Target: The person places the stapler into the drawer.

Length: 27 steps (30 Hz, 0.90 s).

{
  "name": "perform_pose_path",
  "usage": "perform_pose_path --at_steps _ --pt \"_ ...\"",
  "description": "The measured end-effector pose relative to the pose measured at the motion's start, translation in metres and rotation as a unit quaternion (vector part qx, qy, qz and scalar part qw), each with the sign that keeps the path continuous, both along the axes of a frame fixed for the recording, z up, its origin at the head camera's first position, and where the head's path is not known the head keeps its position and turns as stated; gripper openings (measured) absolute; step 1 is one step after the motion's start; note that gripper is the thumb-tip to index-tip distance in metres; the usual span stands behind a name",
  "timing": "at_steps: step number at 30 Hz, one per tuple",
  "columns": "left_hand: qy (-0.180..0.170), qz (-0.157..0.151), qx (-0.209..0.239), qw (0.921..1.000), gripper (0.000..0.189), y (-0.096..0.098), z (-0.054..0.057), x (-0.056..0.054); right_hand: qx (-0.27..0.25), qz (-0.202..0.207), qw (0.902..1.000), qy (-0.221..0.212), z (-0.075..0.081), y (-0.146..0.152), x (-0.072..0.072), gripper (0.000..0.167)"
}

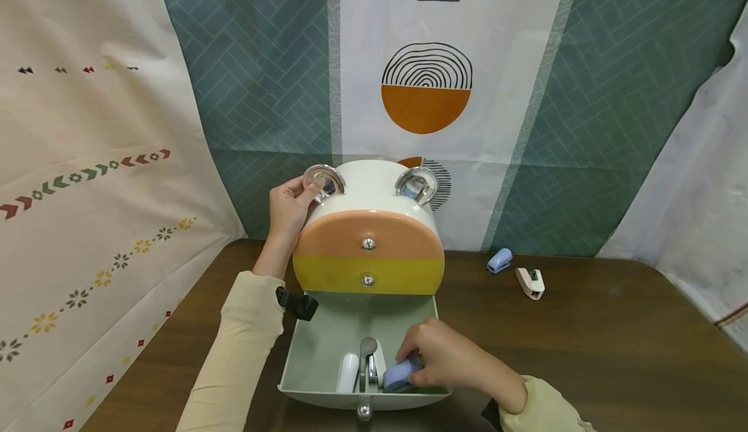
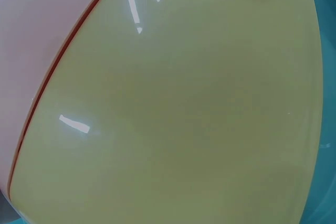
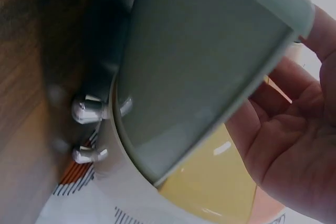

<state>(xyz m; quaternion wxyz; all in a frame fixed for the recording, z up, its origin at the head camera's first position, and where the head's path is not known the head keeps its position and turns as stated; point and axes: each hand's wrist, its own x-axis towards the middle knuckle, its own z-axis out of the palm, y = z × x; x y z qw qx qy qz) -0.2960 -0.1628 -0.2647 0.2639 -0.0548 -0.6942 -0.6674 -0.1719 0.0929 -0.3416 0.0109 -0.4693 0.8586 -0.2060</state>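
Note:
A rounded white cabinet [image 1: 374, 185] with orange and yellow drawer fronts stands on the table, its green bottom drawer [image 1: 327, 328] pulled out. My left hand [image 1: 290, 211] grips the silver left ear [image 1: 324, 178], thumb in front. The yellowish surface [image 2: 173, 108] of the cabinet fills the left wrist view, without the hand. Over the drawer's right front corner, my right hand [image 1: 438, 354] pinches a small blue stapler [image 1: 400, 375]. In the right wrist view the drawer wall hides the stapler and some fingertips. Beside it lie a grey-handled tool [image 1: 368, 354] and a white rounded piece [image 1: 347, 373].
On the table [image 1: 584, 341] to the right lie another small blue piece [image 1: 499, 260] and a white one [image 1: 530, 283] with a dark inside. A patterned curtain [image 1: 263, 62] hangs right behind the cabinet. Silver knobs [image 1: 364, 412] stick out from the drawer fronts.

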Motion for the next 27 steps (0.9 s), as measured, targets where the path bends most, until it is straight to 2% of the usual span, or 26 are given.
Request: perform_pose_path --at_steps 5,11,16,20,27 --pt "-0.002 0.000 0.001 1.0000 0.029 0.000 0.000 0.000 0.008 0.019 0.9998 -0.004 -0.008 -0.006 0.000 0.018" --pt "0.000 -0.001 0.001 1.0000 0.030 0.000 0.000 0.000 0.005 0.020 0.9996 -0.019 -0.017 -0.013 -0.001 0.016" --pt "-0.002 0.002 -0.001 1.0000 0.031 -0.001 0.000 -0.001 -0.004 0.032 0.9994 -0.013 -0.023 -0.019 -0.003 0.013" --pt "0.000 -0.001 0.001 1.0000 0.031 -0.001 0.000 -0.001 -0.015 0.030 0.9993 -0.014 -0.027 -0.024 -0.005 0.014" --pt "0.002 0.000 0.003 1.0000 0.030 0.000 0.001 0.000 -0.039 0.017 0.9981 -0.044 -0.033 -0.030 -0.005 0.015"
